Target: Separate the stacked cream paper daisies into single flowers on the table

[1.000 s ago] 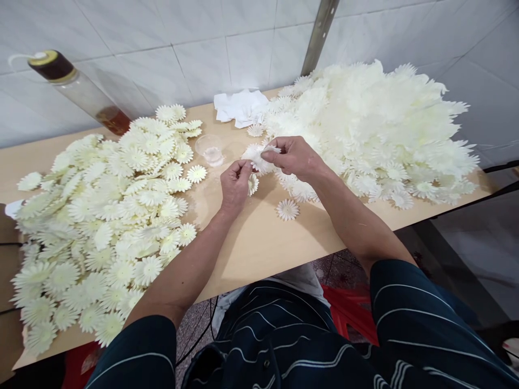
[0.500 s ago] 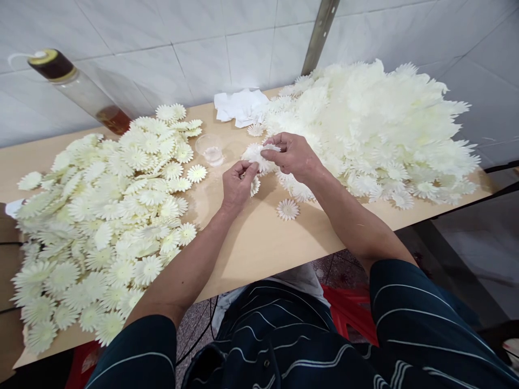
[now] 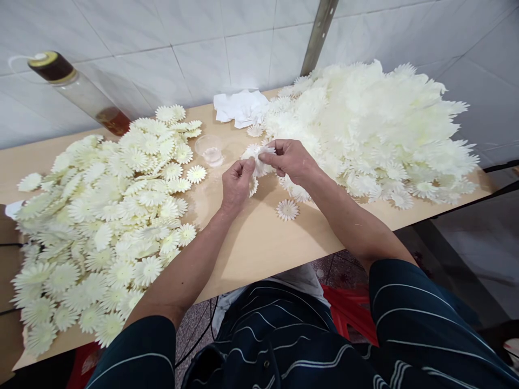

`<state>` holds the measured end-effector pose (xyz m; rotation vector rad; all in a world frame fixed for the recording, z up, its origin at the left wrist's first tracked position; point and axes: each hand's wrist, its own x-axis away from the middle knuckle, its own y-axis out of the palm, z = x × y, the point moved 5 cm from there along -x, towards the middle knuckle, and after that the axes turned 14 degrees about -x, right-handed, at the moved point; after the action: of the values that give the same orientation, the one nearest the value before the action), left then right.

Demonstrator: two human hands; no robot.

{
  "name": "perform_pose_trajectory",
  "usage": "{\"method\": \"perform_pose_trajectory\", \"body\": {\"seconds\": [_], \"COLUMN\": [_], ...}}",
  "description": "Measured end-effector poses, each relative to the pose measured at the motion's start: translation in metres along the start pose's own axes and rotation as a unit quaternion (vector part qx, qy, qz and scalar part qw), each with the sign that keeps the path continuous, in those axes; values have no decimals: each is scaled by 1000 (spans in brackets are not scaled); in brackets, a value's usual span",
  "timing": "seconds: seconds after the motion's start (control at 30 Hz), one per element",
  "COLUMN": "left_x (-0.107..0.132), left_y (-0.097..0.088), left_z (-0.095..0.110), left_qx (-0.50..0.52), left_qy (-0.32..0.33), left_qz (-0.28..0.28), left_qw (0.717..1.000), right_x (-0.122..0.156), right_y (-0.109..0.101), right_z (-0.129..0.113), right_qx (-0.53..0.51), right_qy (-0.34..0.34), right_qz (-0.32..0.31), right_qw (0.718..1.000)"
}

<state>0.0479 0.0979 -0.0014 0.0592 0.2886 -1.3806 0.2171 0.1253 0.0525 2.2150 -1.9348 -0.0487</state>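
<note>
Between my two hands, above the middle of the table, is a white artificial flower piece (image 3: 263,165) with thin petals. My left hand (image 3: 237,183) pinches its left side between thumb and fingers. On the right side, the thumb and index finger of my right hand (image 3: 294,159) are closed on its upper edge. Fingers hide part of the piece, so I cannot tell how many layers it has. Another petal piece (image 3: 253,186) shows just below my left fingertips. A loose flower piece (image 3: 287,209) lies flat on the table below my right hand.
A large heap of cream flower pieces (image 3: 109,216) covers the table's left side; a taller white pile (image 3: 377,124) stands at right. Behind my hands are a small clear cup (image 3: 210,150) and crumpled white paper (image 3: 239,108). A bottle with amber liquid (image 3: 93,102) leans near the wall.
My right hand has shifted slightly down and left along the flower piece. My left hand has barely moved, its thumb now closer to the right fingertips.
</note>
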Motion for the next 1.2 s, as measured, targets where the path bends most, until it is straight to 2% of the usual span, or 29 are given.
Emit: {"method": "perform_pose_trajectory", "body": {"seconds": [0.1, 0.27, 0.43, 0.57, 0.7, 0.8, 1.2], "left_x": [0, -1, -2, -1, 0, 0, -1], "left_y": [1, 0, 0, 0, 0, 0, -3], "left_z": [-3, -9, -10, -10, -10, -10, -11], "left_qx": [6, 7, 11, 3, -2, -6, -20], "left_qy": [-5, -13, -23, -23, -20, -24, -26], "left_qz": [-3, 5, 15, 14, 29, 32, 38], "left_qw": [1000, 1000, 1000, 1000, 999, 999, 999], "right_x": [1, 5, 6, 2, -2, -3, 0], "right_y": [4, 9, 7, 4, -4, -6, 4], "right_z": [3, -3, -7, -3, -1, -1, 1], "right_qx": [20, 2, -3, 3, 36, 55, -6], "right_qy": [-3, 31, 43, 17, -35, -42, 9], "right_qz": [-3, -46, -34, -32, 6, 11, -67], "right_qw": [1000, 998, 998, 999, 999, 998, 998]}}
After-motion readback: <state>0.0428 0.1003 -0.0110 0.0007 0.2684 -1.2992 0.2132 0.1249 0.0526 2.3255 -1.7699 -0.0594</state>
